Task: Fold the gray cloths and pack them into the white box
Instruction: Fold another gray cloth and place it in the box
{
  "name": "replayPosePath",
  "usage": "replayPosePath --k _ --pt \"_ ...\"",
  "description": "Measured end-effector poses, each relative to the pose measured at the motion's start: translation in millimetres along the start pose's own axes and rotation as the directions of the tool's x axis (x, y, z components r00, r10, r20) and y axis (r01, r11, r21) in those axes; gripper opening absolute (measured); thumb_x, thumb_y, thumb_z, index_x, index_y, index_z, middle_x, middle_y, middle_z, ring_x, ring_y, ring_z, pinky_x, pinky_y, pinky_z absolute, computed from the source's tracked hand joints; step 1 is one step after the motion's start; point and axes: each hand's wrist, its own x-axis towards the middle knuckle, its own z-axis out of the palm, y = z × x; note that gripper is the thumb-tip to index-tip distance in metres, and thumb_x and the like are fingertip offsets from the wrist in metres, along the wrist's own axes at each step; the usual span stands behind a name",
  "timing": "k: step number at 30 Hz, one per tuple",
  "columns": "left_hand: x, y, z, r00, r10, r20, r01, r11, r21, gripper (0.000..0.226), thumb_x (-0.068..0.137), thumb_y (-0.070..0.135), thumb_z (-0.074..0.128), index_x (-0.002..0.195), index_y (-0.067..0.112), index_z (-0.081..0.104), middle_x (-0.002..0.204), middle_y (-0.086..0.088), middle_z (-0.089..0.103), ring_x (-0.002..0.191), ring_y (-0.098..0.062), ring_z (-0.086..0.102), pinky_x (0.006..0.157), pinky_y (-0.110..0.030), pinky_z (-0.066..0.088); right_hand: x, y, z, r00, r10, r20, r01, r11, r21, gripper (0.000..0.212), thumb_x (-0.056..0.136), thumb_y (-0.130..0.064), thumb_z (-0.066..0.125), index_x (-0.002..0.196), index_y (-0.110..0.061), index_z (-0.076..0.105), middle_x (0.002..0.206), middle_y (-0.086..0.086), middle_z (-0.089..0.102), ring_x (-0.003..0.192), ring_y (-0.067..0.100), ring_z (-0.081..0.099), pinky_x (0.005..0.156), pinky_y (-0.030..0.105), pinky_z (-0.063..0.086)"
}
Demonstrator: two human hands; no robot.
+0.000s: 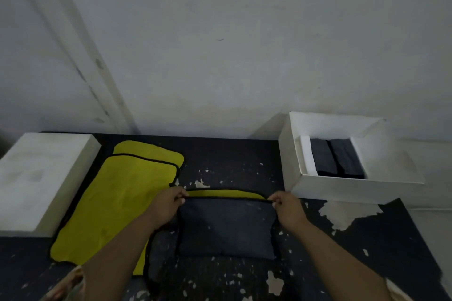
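Cloth [226, 227] between hands [168, 203] – corners pinched

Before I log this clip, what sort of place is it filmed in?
Probably a plain room at home or a makeshift workspace, not a factory line. The dark table has badly flaking paint, it stands against a bare stained wall, and the only packing gear is a white box.

No legible text, label, brand, number or sign in view. White box [342, 188]: plain walls, unprinted. White lid [41, 178]: blank top, only faint smudges. Gray cloth [226, 227]: unmarked, black piping, no tag visible. Yellow cloths [117, 200]: unmarked. Dark table [232, 161]: chipped paint patches only, no lettering. Wall [244, 44]: bare, stained.
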Motion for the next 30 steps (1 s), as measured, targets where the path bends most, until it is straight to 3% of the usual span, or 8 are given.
replayPosePath --k 3,6,10,16,21,25,28,30 --pt "23.4 -2.8 6.5 0.999 -0.008 -0.039 0.010 0.999 0.038 0.014 0.089 0.003 0.057 0.098 0.007 0.066 0.096 -0.007 0.066 0.085 -0.012 0.052 0.057 -0.005 0.033 16.0 -0.6 7.2 0.999 0.019 -0.046 -0.020 1.000 -0.023 0.027 0.088 0.012 0.041 0.093 0.001 0.066 0.099 0.018 0.066 0.089 0.024 0.059 0.074 0.023 0.044" --pt "40.2 -7.5 12.5 0.997 -0.032 -0.071 0.037 0.997 0.074 0.014 0.088 0.002 0.057 0.096 0.007 0.068 0.099 -0.012 0.069 0.087 -0.019 0.058 0.071 -0.024 0.043 28.7 -2.7 14.0 0.998 0.026 -0.051 -0.027 0.999 -0.035 0.028 0.089 0.012 0.039 0.096 0.001 0.064 0.101 0.018 0.065 0.094 0.026 0.059 0.078 0.023 0.044" --pt "51.9 -13.7 21.4 0.996 -0.006 -0.089 0.020 0.988 0.152 0.017 0.087 0.000 0.056 0.098 0.004 0.068 0.106 -0.016 0.067 0.099 -0.030 0.060 0.084 -0.032 0.045 40.5 -0.4 23.1 0.997 0.038 -0.061 -0.042 0.997 -0.069 0.029 0.090 0.010 0.037 0.101 0.000 0.062 0.103 0.017 0.064 0.092 0.024 0.059 0.082 0.028 0.048" --pt "48.6 -14.4 31.4 0.977 0.106 -0.188 -0.072 0.981 0.179 0.019 0.080 -0.007 0.059 0.096 0.002 0.065 0.099 -0.017 0.059 0.089 -0.031 0.058 0.079 -0.036 0.048 45.1 1.1 33.5 0.998 -0.054 -0.038 0.044 0.975 -0.217 0.035 0.091 0.010 0.039 0.117 -0.003 0.057 0.111 0.016 0.060 0.089 0.015 0.053 0.080 0.018 0.041" --pt "25.5 -7.0 40.7 0.942 0.216 -0.258 -0.146 0.953 0.264 0.021 0.082 -0.004 0.061 0.101 0.003 0.065 0.100 -0.016 0.061 0.093 -0.030 0.057 0.085 -0.039 0.049 21.9 0.0 40.1 0.959 -0.194 -0.205 0.135 0.953 -0.270 0.029 0.093 -0.009 0.051 0.121 -0.004 0.057 0.123 0.015 0.054 0.113 0.026 0.047 0.102 0.032 0.038" --pt "-11.8 -9.9 61.9 0.940 0.307 -0.149 -0.247 0.913 0.326 0.020 0.086 0.002 0.056 0.104 0.009 0.065 0.104 -0.008 0.060 0.097 -0.024 0.056 0.085 -0.035 0.049 -18.4 5.2 52.0 0.909 -0.334 -0.251 0.234 0.905 -0.356 0.021 0.085 -0.001 0.061 0.105 -0.003 0.067 0.112 0.015 0.060 0.105 0.027 0.053 0.099 0.028 0.040" --pt "-39.8 -15.8 75.2 0.935 0.349 -0.066 -0.301 0.877 0.375 0.022 0.087 0.002 0.055 0.106 0.009 0.064 0.107 -0.007 0.059 0.098 -0.022 0.057 0.082 -0.034 0.052 -49.0 13.9 61.2 0.874 -0.466 -0.134 0.377 0.827 -0.416 0.022 0.075 0.004 0.071 0.096 -0.005 0.070 0.100 0.010 0.065 0.093 0.024 0.062 0.089 0.025 0.049" --pt "-53.4 -20.5 79.5 0.936 0.350 -0.034 -0.309 0.866 0.393 0.023 0.084 -0.001 0.058 0.105 0.008 0.065 0.108 -0.007 0.060 0.097 -0.022 0.059 0.077 -0.033 0.054 -63.5 21.2 66.2 0.876 -0.480 -0.042 0.418 0.801 -0.428 0.021 0.080 0.001 0.067 0.100 -0.004 0.068 0.105 0.009 0.064 0.096 0.023 0.061 0.090 0.028 0.051"
